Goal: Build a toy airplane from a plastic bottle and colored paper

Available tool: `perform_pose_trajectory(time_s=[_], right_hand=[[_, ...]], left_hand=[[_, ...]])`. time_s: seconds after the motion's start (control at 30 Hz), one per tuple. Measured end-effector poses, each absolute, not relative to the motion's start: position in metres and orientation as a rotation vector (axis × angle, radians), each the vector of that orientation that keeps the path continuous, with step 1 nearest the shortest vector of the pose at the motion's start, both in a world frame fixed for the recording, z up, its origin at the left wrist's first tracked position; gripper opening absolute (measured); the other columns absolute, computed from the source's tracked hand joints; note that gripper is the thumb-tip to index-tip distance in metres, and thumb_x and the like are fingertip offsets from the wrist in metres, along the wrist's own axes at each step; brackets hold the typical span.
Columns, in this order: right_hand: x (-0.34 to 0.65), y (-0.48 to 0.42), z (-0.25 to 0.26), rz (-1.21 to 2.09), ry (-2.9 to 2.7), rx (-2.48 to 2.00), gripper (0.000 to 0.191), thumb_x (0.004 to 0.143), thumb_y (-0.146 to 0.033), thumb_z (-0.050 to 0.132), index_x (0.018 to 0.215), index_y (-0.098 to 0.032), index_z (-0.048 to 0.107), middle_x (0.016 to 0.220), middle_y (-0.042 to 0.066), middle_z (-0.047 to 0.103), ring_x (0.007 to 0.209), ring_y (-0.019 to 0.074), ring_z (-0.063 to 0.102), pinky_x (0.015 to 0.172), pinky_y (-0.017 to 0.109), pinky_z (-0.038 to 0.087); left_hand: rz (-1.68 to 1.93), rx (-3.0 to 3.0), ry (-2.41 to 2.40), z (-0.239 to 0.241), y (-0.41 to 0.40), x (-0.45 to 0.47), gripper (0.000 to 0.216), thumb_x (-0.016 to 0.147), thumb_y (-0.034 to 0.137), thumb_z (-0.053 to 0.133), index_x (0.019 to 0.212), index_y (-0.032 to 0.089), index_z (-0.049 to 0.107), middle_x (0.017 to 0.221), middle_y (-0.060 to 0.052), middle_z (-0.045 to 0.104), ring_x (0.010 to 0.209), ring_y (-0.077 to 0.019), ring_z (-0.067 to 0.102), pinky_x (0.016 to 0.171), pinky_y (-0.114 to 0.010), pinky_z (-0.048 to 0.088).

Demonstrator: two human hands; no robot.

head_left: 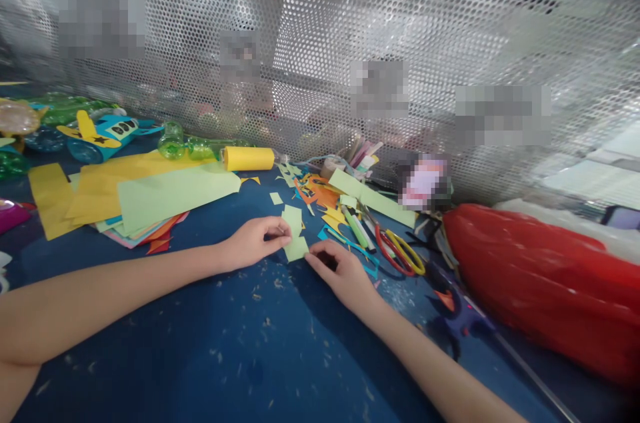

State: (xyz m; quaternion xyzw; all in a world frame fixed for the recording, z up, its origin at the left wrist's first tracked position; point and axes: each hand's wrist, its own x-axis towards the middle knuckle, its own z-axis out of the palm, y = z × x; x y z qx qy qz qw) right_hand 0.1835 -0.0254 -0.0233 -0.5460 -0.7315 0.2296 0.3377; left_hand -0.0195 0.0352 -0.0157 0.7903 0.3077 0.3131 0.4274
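My left hand (260,241) pinches the left edge of a small pale green paper piece (293,220) between thumb and fingers. Just below it, a second pale green paper piece (297,249) has its right edge held in the closed fingertips of my right hand (343,271). The two pieces meet or overlap slightly; whether they are joined I cannot tell. A smaller green paper scrap (276,198) lies behind my left hand. Beyond my right hand are cut paper scraps (320,193), a green marker (356,228) and scissors (400,252) with red and yellow handles.
Yellow and green paper sheets (175,193) are stacked at left, near a blue-and-yellow bottle plane (107,133). A yellow-wrapped bottle (249,158) lies at the back before a perforated metal screen (320,23). At right are a glue gun (465,310) and a red plastic bag (540,283).
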Motion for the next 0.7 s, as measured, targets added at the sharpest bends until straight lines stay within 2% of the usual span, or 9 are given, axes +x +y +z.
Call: perform_pose_trajectory(time_s=[0.17, 0.4, 0.57, 0.7], right_hand=[[0.1856, -0.0227, -0.0273, 0.678, -1.779, -1.406, 0.018, 0.083, -0.037, 0.052, 0.079, -0.020, 0.057, 0.073, 0.001, 0.057, 0.065, 0.0157, 0.053, 0.062, 0.028, 0.045], [0.1835, -0.0228, -0.0238, 0.697, -1.712, -1.379, 0.019, 0.083, -0.038, 0.051, 0.079, -0.020, 0.055, 0.074, 0.002, 0.058, 0.066, 0.0162, 0.054, 0.062, 0.028, 0.046], [0.1836, -0.0225, -0.0239, 0.737, -1.748, -1.327, 0.016, 0.085, -0.035, 0.048, 0.081, -0.021, 0.054, 0.071, 0.001, 0.057, 0.067, 0.0157, 0.055, 0.064, 0.028, 0.045], [0.1839, -0.0221, -0.0247, 0.743, -1.774, -1.326, 0.016, 0.084, -0.034, 0.049, 0.080, -0.020, 0.056, 0.071, 0.001, 0.057, 0.065, 0.0154, 0.054, 0.062, 0.028, 0.045]], left_hand=[[0.737, 1.957, 0.806, -0.0152, 0.0350, -0.0202, 0.015, 0.079, 0.025, 0.056, 0.090, 0.016, 0.057, 0.085, -0.004, 0.069, 0.082, -0.0174, 0.065, 0.077, -0.029, 0.049], [0.659, 2.005, 0.749, -0.0118, 0.0332, -0.0203, 0.037, 0.079, 0.021, 0.053, 0.115, 0.016, 0.057, 0.082, -0.002, 0.071, 0.078, -0.0166, 0.064, 0.075, -0.028, 0.048], [0.659, 1.965, 0.753, -0.0097, 0.0330, -0.0205, 0.030, 0.084, 0.020, 0.045, 0.108, 0.017, 0.062, 0.085, -0.002, 0.070, 0.082, -0.0156, 0.063, 0.077, -0.027, 0.047], [0.679, 1.949, 0.714, -0.0116, 0.0344, -0.0208, 0.028, 0.088, 0.026, 0.042, 0.103, 0.016, 0.063, 0.085, -0.003, 0.069, 0.082, -0.0154, 0.062, 0.077, -0.027, 0.047]])
